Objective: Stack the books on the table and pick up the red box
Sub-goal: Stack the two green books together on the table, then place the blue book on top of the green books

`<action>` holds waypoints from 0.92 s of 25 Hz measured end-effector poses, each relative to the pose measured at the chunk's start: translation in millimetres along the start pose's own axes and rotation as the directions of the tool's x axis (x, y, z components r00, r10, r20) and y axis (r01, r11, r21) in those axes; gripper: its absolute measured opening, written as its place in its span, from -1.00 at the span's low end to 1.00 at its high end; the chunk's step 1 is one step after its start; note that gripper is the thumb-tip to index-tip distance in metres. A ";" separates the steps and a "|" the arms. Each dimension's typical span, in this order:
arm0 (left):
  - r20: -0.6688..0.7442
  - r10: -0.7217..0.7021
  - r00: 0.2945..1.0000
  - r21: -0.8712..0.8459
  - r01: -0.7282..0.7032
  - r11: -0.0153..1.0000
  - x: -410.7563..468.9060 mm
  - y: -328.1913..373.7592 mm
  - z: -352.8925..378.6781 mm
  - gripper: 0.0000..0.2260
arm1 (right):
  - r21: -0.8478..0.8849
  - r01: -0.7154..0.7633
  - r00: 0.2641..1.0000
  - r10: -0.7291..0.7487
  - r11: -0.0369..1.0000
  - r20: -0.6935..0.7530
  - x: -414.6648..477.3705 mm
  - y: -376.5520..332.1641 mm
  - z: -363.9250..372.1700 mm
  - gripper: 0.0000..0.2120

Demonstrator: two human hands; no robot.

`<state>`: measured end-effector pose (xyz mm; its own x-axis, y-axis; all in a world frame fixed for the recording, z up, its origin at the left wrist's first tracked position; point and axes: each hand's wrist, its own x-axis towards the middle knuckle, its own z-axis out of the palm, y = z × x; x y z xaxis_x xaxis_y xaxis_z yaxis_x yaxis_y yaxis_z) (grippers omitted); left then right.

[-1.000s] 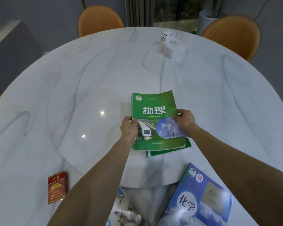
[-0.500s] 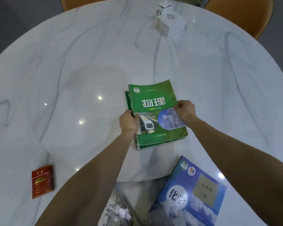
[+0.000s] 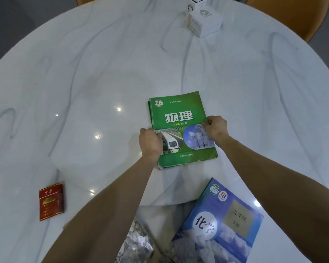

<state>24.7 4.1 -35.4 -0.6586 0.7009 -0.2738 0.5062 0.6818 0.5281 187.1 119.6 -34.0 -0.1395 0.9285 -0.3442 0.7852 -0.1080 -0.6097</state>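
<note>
A green physics book (image 3: 180, 114) lies on top of a second green book, whose edge shows along its left side (image 3: 149, 112), in the middle of the white marble table (image 3: 84, 82). My left hand (image 3: 150, 142) grips the stack's left edge and my right hand (image 3: 216, 128) grips its right edge. A blue chemistry book (image 3: 222, 223) lies flat near the table's front, right of my arms. The red box (image 3: 50, 202) lies at the front left, apart from both hands. Part of another book with a grey-white picture (image 3: 135, 243) shows at the bottom, partly hidden by my left arm.
Two small white boxes (image 3: 204, 21) stand at the far side of the table. Orange chairs (image 3: 291, 14) stand behind the table's far edge.
The top green book has been squared onto the lower one, whose edge stuck out at the bottom right one second ago. The view has tilted down.
</note>
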 end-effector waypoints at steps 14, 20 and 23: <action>0.061 0.130 0.990 0.238 -0.141 0.961 -6.9 -8.9 -14.2 -0.74 | -0.183 0.021 1.000 -0.022 0.983 -0.004 -12.4 4.5 -4.4 -0.72; 0.092 0.275 0.957 0.369 -0.290 0.883 -35.7 -12.9 -29.1 -0.76 | -0.287 0.040 0.999 -0.045 0.957 -0.012 -49.7 12.2 -17.8 -0.72; 0.118 0.307 0.944 0.344 -0.329 0.879 -55.9 -17.3 -37.4 -0.74 | -0.321 0.081 0.996 -0.091 0.944 -0.015 -76.2 18.3 -25.4 -0.72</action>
<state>32.0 -54.6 0.8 -0.4009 0.8959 -0.1915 0.8534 0.4412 0.2776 227.4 55.9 -0.8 -0.2012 0.9396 -0.2771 0.9233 0.0875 -0.3739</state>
